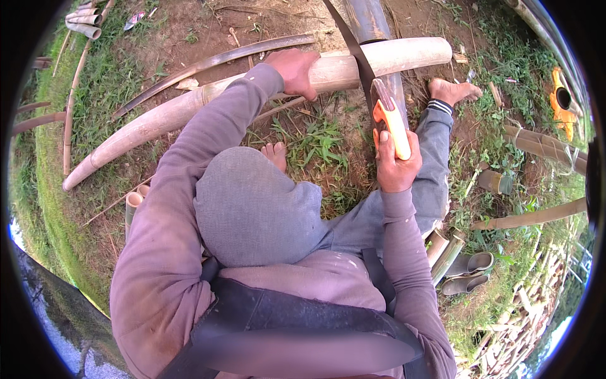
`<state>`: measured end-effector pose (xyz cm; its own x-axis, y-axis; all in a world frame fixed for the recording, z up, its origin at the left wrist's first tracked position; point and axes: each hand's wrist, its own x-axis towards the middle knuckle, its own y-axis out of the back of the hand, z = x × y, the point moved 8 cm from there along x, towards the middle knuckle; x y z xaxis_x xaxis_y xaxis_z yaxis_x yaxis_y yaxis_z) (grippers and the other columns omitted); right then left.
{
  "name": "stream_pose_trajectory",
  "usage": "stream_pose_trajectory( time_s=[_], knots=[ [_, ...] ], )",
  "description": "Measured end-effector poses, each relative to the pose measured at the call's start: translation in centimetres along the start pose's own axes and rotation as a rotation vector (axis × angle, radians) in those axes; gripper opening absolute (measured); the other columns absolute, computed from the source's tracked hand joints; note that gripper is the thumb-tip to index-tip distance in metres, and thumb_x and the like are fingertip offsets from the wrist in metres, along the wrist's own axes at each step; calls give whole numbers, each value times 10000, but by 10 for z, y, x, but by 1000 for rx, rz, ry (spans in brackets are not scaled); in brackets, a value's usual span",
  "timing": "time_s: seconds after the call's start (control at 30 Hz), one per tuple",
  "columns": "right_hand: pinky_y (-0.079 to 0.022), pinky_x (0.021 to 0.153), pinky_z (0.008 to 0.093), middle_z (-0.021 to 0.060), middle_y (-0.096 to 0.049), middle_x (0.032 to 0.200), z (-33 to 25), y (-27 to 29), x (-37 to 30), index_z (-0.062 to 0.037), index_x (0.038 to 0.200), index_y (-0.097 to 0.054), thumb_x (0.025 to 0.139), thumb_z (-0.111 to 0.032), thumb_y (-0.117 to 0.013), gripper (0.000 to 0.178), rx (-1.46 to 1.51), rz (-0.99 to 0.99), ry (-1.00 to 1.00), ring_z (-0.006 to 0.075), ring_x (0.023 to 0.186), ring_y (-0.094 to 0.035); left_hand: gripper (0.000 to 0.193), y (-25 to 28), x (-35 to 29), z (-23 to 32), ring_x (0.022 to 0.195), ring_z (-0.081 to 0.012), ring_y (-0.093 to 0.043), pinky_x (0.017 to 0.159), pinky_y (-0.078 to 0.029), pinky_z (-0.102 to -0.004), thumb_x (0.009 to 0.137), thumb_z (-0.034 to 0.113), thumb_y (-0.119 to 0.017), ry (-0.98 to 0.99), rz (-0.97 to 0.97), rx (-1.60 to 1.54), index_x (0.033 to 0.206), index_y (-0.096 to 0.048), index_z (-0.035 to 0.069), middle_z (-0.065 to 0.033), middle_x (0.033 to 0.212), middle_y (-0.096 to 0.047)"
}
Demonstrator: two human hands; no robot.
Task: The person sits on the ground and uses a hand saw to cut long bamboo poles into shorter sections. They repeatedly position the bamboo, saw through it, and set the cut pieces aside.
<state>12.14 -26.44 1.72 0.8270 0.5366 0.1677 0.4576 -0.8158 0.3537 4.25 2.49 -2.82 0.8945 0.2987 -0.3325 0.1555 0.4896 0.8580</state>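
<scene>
A long pale bamboo pole (142,123) lies crosswise before me, its right end resting across a dark round support (368,22). My left hand (295,71) presses on the pole left of the saw, fingers wrapped over its far side. In my right hand (399,165) is a handsaw (392,120) with an orange and white handle. Its dark blade crosses the pole near the right end; how deep it sits in the bamboo I cannot tell.
A split bamboo strip (214,63) lies beyond the pole. My bare feet (456,90) rest on soil and grass. Cut bamboo pieces (447,256) and a pair of shoes (468,264) are at right, near a heap of bamboo scraps (527,309). An orange object (562,101) lies far right.
</scene>
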Motion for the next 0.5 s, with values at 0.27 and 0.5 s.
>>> stream_pose_trajectory(
  time_s=[0.27,0.5],
  knots=[
    [-486,603,243,20,-663,795,-32,18,-24,27,1060,-638,981,-96,-752,185,-17,-18,168,61,707,-622,962,4,-16,14,1149,-420,-671,982,-534,-492,597,404,-864,29,-51,-26,1428,-553,33,-254,1210,-707],
    [-521,606,313,84,-689,760,-37,0,5,16,1025,-651,924,-76,-806,207,-2,-69,58,121,672,-653,973,7,-18,-14,1064,-418,-699,949,-545,-499,578,468,-840,-24,65,20,1414,-568,50,-234,1136,-736]
  ],
)
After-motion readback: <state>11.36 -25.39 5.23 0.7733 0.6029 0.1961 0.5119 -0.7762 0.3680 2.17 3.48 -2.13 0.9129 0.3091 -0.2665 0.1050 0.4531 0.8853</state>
